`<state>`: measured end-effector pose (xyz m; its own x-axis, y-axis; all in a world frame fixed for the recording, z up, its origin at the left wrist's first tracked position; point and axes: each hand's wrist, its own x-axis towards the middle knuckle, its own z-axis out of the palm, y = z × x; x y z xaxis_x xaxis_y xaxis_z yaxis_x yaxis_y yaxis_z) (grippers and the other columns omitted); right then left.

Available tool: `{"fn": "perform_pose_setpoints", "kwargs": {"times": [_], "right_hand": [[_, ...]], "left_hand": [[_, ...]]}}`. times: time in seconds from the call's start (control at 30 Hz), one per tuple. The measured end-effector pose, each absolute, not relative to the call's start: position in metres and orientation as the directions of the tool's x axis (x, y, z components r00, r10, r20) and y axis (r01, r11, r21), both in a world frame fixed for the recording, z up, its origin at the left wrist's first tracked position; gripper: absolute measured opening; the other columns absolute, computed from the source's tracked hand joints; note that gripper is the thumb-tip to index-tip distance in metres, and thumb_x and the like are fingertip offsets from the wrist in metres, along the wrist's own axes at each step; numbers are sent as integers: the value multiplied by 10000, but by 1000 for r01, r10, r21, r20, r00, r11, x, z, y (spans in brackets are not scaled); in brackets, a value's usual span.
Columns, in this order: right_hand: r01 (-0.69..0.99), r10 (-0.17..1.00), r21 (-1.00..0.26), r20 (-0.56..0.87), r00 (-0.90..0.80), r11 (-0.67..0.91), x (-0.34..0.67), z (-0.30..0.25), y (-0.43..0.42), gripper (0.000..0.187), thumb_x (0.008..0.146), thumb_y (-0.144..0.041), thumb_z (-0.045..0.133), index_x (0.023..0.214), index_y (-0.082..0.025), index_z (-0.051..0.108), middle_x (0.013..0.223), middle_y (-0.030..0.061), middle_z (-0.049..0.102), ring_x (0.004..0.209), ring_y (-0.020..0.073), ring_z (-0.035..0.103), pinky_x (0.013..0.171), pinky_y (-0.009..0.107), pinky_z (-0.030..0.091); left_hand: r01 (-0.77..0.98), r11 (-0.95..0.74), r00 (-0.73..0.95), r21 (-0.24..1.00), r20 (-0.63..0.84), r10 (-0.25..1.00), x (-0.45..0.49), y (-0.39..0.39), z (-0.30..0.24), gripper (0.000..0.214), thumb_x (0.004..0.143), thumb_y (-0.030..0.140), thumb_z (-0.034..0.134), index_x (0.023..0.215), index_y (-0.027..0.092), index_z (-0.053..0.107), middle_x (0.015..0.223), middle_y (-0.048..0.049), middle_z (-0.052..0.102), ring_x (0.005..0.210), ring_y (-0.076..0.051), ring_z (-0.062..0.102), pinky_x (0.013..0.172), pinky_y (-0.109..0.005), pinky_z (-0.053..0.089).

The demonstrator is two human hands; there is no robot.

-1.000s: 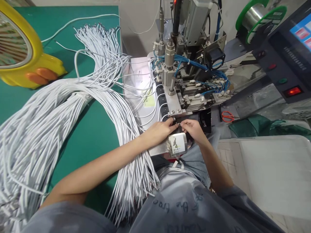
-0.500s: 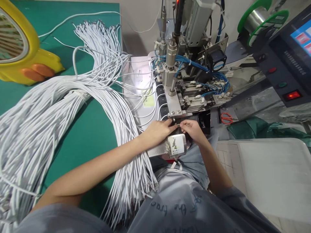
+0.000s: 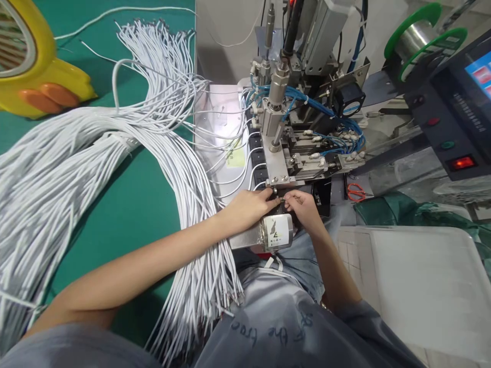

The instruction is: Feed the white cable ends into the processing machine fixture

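At the front of the bench machine (image 3: 276, 163), both hands meet over a tiny metal piece (image 3: 283, 199). My left hand (image 3: 247, 208) reaches in from the left, palm down, one finger by a round metal knob (image 3: 274, 190) and another at the tiny piece. What lies under its fingertips is hidden. My right hand (image 3: 303, 208) pinches at the piece from the other side, its kind too small to name. Just below the fingers sits a metal container with a white label (image 3: 276, 230). White cables (image 3: 258, 185) run into the machine's black slots beside my left hand.
A large bundle of white cables (image 3: 164, 168) lies across the green mat (image 3: 153, 214) on the left. Behind it stands a yellow duck-shaped fan (image 3: 57, 76). To the right are red-handled scissors (image 3: 356, 192), a solder wire spool (image 3: 414, 38), a control box (image 3: 452, 117) and a pale plastic lid (image 3: 418, 276).
The camera view has shifted slightly. Both hands stay at the same place on the machine front, with their grip looking much the same.
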<state>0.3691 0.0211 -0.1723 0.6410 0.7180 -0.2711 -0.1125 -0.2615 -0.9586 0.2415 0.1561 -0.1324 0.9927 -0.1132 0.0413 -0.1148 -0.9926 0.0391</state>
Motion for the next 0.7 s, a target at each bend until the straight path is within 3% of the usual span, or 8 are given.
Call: {"fn": "perform_pose_setpoints", "kwargs": {"times": [0.37, 0.7], "right_hand": [[201, 782, -966, 0, 623, -161, 366, -178, 12, 198, 823, -316, 510, 725, -151, 559, 705, 20, 534, 606, 108, 482, 552, 226, 383], [63, 741, -985, -79, 667, -162, 363, -185, 15, 185, 783, -321, 541, 715, -152, 568, 622, -1, 523, 546, 103, 455, 534, 231, 372]], "left_hand": [[-126, -989, 992, 75, 43, -123, 242, 157, -135, 356, 867, 128, 404, 1186, 177, 556, 868, -68, 533, 617, -136, 542, 444, -257, 318], [-120, -991, 993, 62, 7, -119, 242, 157, -133, 410, 841, 97, 393, 1217, 178, 535, 882, -69, 544, 553, -132, 518, 441, -265, 325]]}}
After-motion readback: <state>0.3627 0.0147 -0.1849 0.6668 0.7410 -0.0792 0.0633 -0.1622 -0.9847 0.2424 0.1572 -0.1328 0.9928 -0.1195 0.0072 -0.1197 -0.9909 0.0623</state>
